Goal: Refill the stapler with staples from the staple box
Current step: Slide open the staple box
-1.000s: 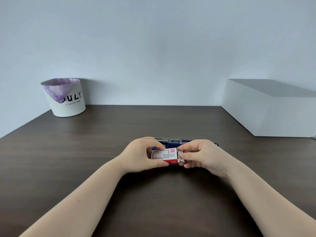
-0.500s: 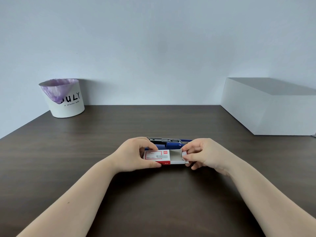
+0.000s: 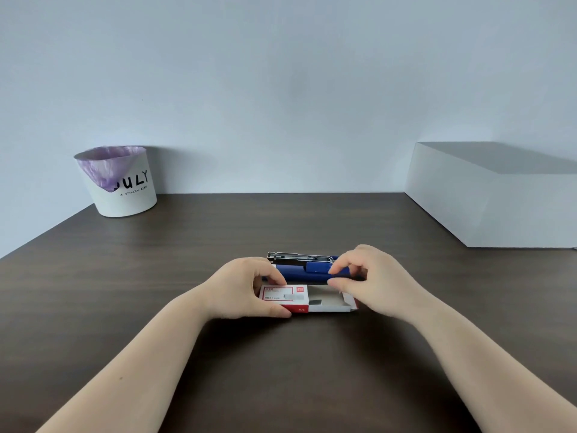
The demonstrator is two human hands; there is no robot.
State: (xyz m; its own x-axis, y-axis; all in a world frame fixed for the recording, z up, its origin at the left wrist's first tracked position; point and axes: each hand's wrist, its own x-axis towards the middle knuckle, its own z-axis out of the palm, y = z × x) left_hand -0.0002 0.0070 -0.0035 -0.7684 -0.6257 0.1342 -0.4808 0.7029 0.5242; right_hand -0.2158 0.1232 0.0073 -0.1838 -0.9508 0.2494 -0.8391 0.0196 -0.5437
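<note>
Your left hand (image 3: 246, 289) is clamping staple box (image 3: 285, 297) sleeve; tray is lying open toward 3 o'clock, right hand (image 3: 371, 281) nearer, fingers pinched, empty-looking. Stapler (image 3: 307, 270) is lying at 12 o'clock.

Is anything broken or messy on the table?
Nothing looks broken or spilled. The staple box is just slid open, its tray poking out, and the stapler lies behind it. The purple bag hangs unevenly over the bin.

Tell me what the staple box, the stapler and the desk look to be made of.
Staple box: printed card, matte red and white, its inner tray showing thin folded grey-white walls.
Stapler: blue body that looks like glossy plastic, with a highlight along its top; behind it a silvery rail, apparently metal.
Desk: dark brown wood grain with a soft sheen; solid wood or laminate cannot be told.
</note>
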